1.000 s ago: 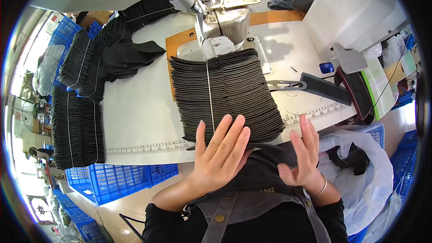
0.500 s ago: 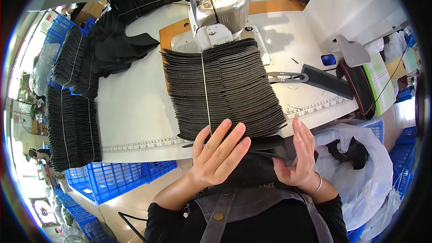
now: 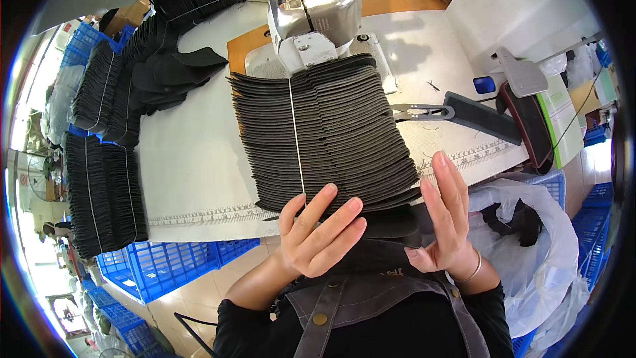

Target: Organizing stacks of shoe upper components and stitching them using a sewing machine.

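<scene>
A long bundle of black fabric pieces (image 3: 324, 132), stacked on edge with a white string around it, lies in front of the sewing machine (image 3: 311, 20). At its near end is my left hand (image 3: 319, 235), fingers spread over the last pieces, with the fingertips by the string. My right hand (image 3: 445, 222) is upright beside the bundle's near right corner, fingers stretched and thumb apart. Neither hand is closed around anything. Between them, at the table's front edge, a flat black piece (image 3: 391, 224) shows in part; its lower side merges with my dark clothing.
More tied black bundles (image 3: 103, 192) line the table's left side, beside loose black pieces (image 3: 175, 76). Metal snips (image 3: 424, 113) lie right of the bundle, near a dark bar (image 3: 480, 118). Below stand a blue crate (image 3: 175, 265) and a white plastic bag (image 3: 530, 278).
My right hand's fingers have risen and straightened beside the bundle's corner. The left hand has barely shifted. More of the flat black piece shows between the hands, and the whole view has moved slightly.
</scene>
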`<state>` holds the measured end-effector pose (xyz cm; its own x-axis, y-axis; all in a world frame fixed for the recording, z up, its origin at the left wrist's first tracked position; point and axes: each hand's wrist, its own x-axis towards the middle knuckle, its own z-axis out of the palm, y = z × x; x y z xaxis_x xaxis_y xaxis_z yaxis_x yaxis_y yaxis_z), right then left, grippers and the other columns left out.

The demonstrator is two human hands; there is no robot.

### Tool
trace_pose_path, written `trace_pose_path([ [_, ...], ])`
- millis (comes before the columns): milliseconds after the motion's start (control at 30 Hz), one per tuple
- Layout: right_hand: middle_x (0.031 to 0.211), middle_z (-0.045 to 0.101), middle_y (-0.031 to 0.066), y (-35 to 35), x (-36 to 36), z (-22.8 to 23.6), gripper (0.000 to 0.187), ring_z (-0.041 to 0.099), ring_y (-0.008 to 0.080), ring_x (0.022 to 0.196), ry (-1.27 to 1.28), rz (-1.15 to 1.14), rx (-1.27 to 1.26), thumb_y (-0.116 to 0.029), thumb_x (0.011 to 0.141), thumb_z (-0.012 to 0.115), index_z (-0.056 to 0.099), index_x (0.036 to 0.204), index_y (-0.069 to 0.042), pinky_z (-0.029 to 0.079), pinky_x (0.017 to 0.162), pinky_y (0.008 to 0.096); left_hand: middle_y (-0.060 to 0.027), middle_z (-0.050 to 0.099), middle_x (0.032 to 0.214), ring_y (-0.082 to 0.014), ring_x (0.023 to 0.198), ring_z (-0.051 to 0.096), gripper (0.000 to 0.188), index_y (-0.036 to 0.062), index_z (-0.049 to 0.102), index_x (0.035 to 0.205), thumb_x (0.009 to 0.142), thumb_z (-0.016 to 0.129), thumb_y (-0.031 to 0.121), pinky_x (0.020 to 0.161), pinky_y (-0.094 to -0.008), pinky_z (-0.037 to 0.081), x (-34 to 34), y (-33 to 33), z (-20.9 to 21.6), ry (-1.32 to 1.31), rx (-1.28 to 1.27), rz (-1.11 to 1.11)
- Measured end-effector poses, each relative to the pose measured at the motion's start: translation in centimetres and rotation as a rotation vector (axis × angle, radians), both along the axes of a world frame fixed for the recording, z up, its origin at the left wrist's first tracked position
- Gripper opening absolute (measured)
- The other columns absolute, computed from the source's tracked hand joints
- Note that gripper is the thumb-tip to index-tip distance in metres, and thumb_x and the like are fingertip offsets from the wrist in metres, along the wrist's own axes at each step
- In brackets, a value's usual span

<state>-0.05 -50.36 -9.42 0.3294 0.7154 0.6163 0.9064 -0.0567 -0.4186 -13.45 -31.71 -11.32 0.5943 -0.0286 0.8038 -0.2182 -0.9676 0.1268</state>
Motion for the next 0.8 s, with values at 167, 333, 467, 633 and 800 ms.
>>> trace_pose_path([
  [167,0.134,0.045,0.0322,0.3,-0.2,-0.5,0.067,0.046,0.0482,0.122,0.050,0.024,0.045,-0.039,0.085,0.054,0.045,0.132,0.008,0.037,0.100,0.0517,-0.0029,0.070,0.106,-0.0295,0.104,0.064,0.019,0.0141,0.067,0.097,0.078,0.068,0.012,0.102,-0.0427,0.034,-0.1,0.1,0.1,0.001,0.007,-0.021],
  [333,0.131,0.049,0.0320,0.3,-0.5,-0.7,0.066,0.048,0.0469,0.120,0.094,0.064,0.078,-0.033,0.084,0.055,0.043,0.132,0.011,0.037,0.101,0.0509,-0.0014,0.070,0.106,-0.0293,0.105,0.064,0.019,0.0147,0.068,0.096,0.078,0.069,0.013,0.102,-0.0429,0.034,-0.3,0.4,0.1,0.011,0.012,-0.043],
  [467,0.131,0.048,0.0325,-0.2,-1.0,-1.1,0.064,0.049,0.0470,0.121,0.113,0.078,0.078,-0.029,0.084,0.055,0.042,0.132,0.011,0.035,0.103,0.0512,-0.0003,0.070,0.107,-0.0293,0.106,0.064,0.019,0.0154,0.067,0.097,0.078,0.069,0.014,0.101,-0.0434,0.035,-0.3,0.5,0.2,0.006,0.015,-0.057],
  [633,0.132,0.048,0.0331,-0.7,-1.8,-1.7,0.064,0.047,0.0485,0.123,0.124,0.086,0.088,-0.028,0.085,0.054,0.041,0.134,0.011,0.034,0.104,0.0532,-0.0001,0.070,0.107,-0.0282,0.106,0.064,0.019,0.0160,0.068,0.097,0.078,0.069,0.013,0.102,-0.0442,0.034,-0.3,0.6,0.1,0.000,0.019,-0.069],
  [800,0.133,0.045,0.0343,-0.7,-1.9,-1.7,0.064,0.045,0.0515,0.123,0.122,0.081,0.082,-0.027,0.086,0.051,0.039,0.135,0.011,0.035,0.104,0.0547,0.0002,0.070,0.107,-0.0267,0.106,0.064,0.019,0.0163,0.068,0.097,0.079,0.070,0.013,0.103,-0.0449,0.034,-0.4,0.7,0.0,0.002,0.017,-0.083],
])
